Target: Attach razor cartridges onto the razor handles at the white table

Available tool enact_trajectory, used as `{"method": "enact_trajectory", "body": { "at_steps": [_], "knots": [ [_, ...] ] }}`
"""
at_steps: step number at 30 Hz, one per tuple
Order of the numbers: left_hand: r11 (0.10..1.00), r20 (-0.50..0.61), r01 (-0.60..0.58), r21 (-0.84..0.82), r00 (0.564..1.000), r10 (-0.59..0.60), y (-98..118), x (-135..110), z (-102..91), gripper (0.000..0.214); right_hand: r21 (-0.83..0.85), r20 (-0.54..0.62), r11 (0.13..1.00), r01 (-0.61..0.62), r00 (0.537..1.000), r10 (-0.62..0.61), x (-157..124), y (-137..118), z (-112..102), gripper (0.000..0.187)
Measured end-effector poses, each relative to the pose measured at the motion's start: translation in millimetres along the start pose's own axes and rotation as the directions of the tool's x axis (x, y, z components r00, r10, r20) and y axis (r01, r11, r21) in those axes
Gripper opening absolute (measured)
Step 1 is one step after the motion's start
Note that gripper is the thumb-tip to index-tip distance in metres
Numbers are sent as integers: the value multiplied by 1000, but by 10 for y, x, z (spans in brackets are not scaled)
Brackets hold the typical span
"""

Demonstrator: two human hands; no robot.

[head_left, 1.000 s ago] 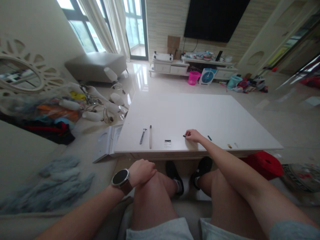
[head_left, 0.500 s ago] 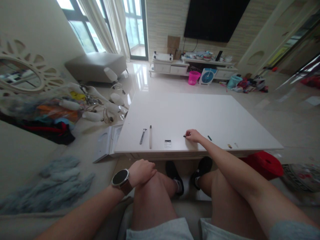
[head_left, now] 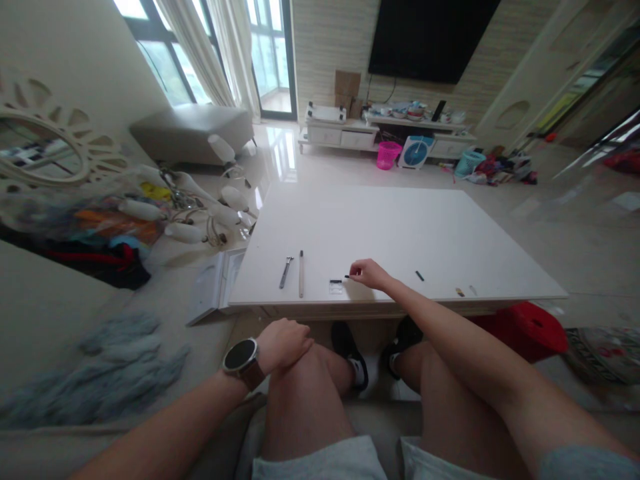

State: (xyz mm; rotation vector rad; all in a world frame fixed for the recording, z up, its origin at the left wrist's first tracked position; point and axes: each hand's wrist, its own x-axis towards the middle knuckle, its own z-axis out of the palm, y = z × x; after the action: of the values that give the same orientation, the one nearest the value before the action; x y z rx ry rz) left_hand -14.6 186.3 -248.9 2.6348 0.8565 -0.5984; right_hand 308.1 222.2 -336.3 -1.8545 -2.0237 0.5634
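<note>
My right hand (head_left: 367, 274) is just above the white table (head_left: 370, 220), its fingertips pinching a small black strip-like piece (head_left: 347, 277). Just left of that piece lies a small clear case (head_left: 335, 287) with a black strip along its top edge. Further left, a razor (head_left: 286, 272) and a toothbrush (head_left: 301, 274) lie side by side. My left hand (head_left: 286, 343), with a watch on its wrist, rests draped over my left knee and holds nothing. To the right of my right hand lies a dark green-black strip (head_left: 419, 275).
Two small items, one yellow and dark (head_left: 460, 292) and one pale (head_left: 473, 291), lie near the table's front right edge. A red stool-like object (head_left: 535, 330) stands beyond that edge. An open white box (head_left: 207, 287) is on the floor at left.
My right hand has moved left across the table with the black piece, up to beside the clear case. My left hand has stayed on the knee.
</note>
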Motion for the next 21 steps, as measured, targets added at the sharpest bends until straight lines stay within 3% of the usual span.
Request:
{"method": "enact_trajectory", "body": {
  "at_steps": [8,21],
  "knots": [
    [1000,-8,-5,15,1000,5,-4,1,10,41,14,24,995,101,995,-101,112,-263,205,9],
    [1000,-14,-9,12,1000,9,-8,7,14,41,-51,77,996,73,995,-69,175,-363,318,9]
  ]
}}
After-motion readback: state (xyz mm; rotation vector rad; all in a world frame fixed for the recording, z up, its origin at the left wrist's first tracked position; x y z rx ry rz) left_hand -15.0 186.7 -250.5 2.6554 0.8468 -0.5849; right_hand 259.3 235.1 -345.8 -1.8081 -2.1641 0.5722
